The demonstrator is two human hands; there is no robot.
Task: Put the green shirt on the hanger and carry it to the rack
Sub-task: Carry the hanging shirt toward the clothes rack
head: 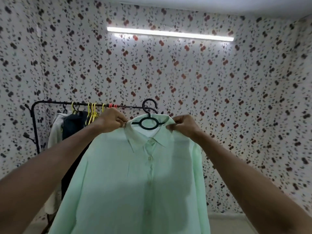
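The pale green shirt (140,179) hangs buttoned on a black plastic hanger (149,121), held up in front of me at chest height. Its hook rises above the collar. My left hand (112,119) pinches the collar's left edge. My right hand (182,124) pinches the collar's right edge. The black clothes rack (50,103) stands behind the shirt, to the left, its rail running just behind the hanger's hook. The shirt hides the rack's right end.
On the rack hang a white garment (55,130), a dark garment (74,124), and several empty yellow hangers (92,114) plus red ones (113,105). A floral wallpapered wall (236,98) with a lit tube light (170,33) stands behind.
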